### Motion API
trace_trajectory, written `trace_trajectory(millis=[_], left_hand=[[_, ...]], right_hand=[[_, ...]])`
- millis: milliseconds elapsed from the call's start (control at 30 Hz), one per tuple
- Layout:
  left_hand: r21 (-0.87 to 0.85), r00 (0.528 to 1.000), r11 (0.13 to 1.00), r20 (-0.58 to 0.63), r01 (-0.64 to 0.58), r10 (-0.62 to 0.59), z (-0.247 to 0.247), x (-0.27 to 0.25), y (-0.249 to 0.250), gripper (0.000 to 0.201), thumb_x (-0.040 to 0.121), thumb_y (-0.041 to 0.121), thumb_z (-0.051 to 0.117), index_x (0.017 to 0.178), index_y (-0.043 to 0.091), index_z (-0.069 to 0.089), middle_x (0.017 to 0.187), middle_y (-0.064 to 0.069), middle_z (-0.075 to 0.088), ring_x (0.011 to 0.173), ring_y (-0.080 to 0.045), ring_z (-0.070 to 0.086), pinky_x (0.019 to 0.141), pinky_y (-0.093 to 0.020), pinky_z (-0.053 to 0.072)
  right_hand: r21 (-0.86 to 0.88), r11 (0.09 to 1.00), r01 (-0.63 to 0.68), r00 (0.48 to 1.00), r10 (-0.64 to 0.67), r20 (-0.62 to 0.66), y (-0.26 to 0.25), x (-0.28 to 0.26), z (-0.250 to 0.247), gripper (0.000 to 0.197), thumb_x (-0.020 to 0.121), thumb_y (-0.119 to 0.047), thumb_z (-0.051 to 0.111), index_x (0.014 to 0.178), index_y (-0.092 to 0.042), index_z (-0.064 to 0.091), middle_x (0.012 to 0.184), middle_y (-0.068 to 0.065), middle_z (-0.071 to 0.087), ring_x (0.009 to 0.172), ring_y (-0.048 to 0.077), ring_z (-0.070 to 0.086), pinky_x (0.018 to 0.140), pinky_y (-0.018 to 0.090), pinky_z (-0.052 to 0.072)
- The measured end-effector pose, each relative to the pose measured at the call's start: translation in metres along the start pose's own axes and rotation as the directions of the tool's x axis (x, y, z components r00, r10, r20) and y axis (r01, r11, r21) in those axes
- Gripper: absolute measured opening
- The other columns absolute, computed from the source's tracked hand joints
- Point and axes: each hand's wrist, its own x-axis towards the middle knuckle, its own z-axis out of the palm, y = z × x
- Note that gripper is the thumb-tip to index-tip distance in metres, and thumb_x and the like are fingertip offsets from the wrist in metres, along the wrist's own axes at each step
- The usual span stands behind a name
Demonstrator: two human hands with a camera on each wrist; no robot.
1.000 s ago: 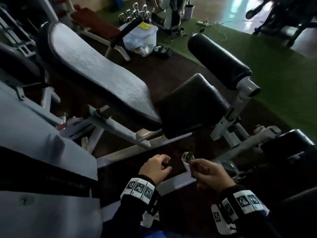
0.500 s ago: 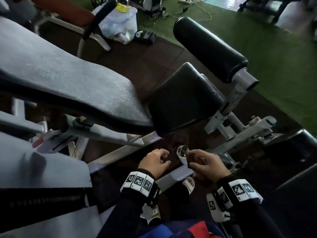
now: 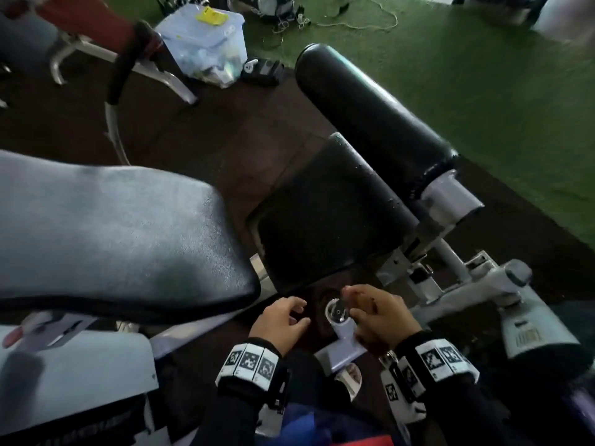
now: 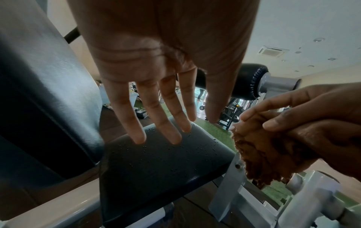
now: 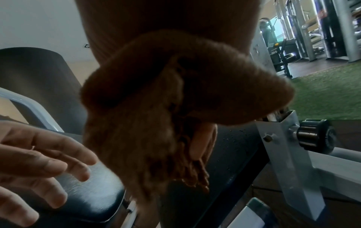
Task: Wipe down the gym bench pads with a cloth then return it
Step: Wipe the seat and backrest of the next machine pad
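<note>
Wiping step not yet begun. Brown cloth bunched in right hand grip, just short of droplet-speckled seat pad; left hand relaxed, holding nothing. Next: press cloth flat onto pad, sweep across.

Seat pad btwn backrest, roller.

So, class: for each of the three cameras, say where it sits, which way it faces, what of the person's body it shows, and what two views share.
Head: worn on the head, looking down on the bench; shows both hands and wristbands.
Left wrist: looks along the open left hand toward the droplet-speckled seat pad.
Right wrist: looks along the right hand, which grips the brown cloth.
Shared: both wrist views show the seat pad, the cloth and the other hand.
</note>
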Motion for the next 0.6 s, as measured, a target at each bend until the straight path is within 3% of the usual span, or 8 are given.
trace_trajectory(millis=[133, 200, 267, 367, 500, 600], left_hand=[[0.015, 1.0, 1.0, 0.01, -0.014, 0.014, 0.002, 0.029, 0.007, 0.027, 0.084, 0.027, 0.066, 0.111, 0.025, 0.062, 0.104, 0.009, 0.063, 0.082, -0.007, 0.064, 0.083, -0.032, 0.052], [0.038, 0.999, 0.999, 0.043, -0.012, 0.01, 0.0, 0.043, 0.009, 0.028, 0.085, 0.028, 0.065, 0.113, 0.026, 0.061, 0.105, 0.011, 0.062, 0.084, -0.006, 0.063, 0.084, -0.032, 0.051], [0.051, 0.997, 0.999, 0.078, -0.017, 0.013, -0.002, 0.06, 0.011, 0.029, 0.086, 0.029, 0.065, 0.114, 0.026, 0.061, 0.106, 0.011, 0.061, 0.085, -0.006, 0.063, 0.086, -0.031, 0.051], [0.058, 0.993, 0.998, 0.116, -0.017, 0.01, -0.007, 0.091, 0.013, 0.028, 0.086, 0.029, 0.065, 0.114, 0.027, 0.061, 0.104, 0.013, 0.06, 0.083, -0.004, 0.063, 0.085, -0.031, 0.051], [0.052, 0.988, 0.999, 0.156, -0.007, -0.001, -0.008, 0.139, 0.005, 0.027, 0.086, 0.03, 0.063, 0.113, 0.026, 0.061, 0.101, 0.014, 0.06, 0.079, -0.003, 0.062, 0.084, -0.03, 0.052], [0.071, 0.98, 0.997, 0.197, 0.026, -0.039, -0.004, 0.183, -0.007, 0.027, 0.085, 0.032, 0.063, 0.112, 0.027, 0.061, 0.103, 0.013, 0.063, 0.085, -0.005, 0.062, 0.087, -0.029, 0.051]], right_hand=[[0.032, 0.997, -0.064, 0.998, 0.064, 0.006, 0.008, 0.021, -0.006, 0.048, 0.072, -0.019, 0.069, 0.089, -0.062, 0.055, 0.089, -0.027, 0.064, 0.086, -0.021, 0.053, 0.067, -0.004, 0.037], [0.048, 0.994, -0.098, 0.995, 0.098, -0.006, 0.008, 0.031, -0.008, 0.049, 0.072, -0.019, 0.068, 0.085, -0.065, 0.054, 0.091, -0.025, 0.064, 0.085, -0.018, 0.055, 0.066, -0.002, 0.039], [0.065, 0.988, -0.137, 0.99, 0.138, -0.006, 0.009, 0.042, -0.01, 0.043, 0.071, -0.021, 0.066, 0.086, -0.061, 0.056, 0.096, -0.021, 0.065, 0.087, -0.012, 0.058, 0.071, 0.004, 0.043], [0.072, 0.981, -0.182, 0.983, 0.183, -0.011, 0.008, 0.062, -0.013, 0.037, 0.071, -0.024, 0.065, 0.093, -0.053, 0.057, 0.098, -0.016, 0.065, 0.09, -0.001, 0.061, 0.082, 0.022, 0.05], [0.087, 0.97, -0.225, 0.973, 0.229, -0.033, 0.013, 0.094, -0.007, 0.04, 0.074, -0.023, 0.064, 0.098, -0.054, 0.056, 0.104, -0.019, 0.064, 0.094, -0.003, 0.06, 0.087, 0.023, 0.049], [0.075, 0.97, -0.231, 0.97, 0.235, -0.059, 0.019, 0.121, 0.009, 0.041, 0.077, -0.018, 0.063, 0.107, -0.046, 0.056, 0.104, -0.015, 0.063, 0.095, -0.001, 0.06, 0.087, 0.028, 0.051]])
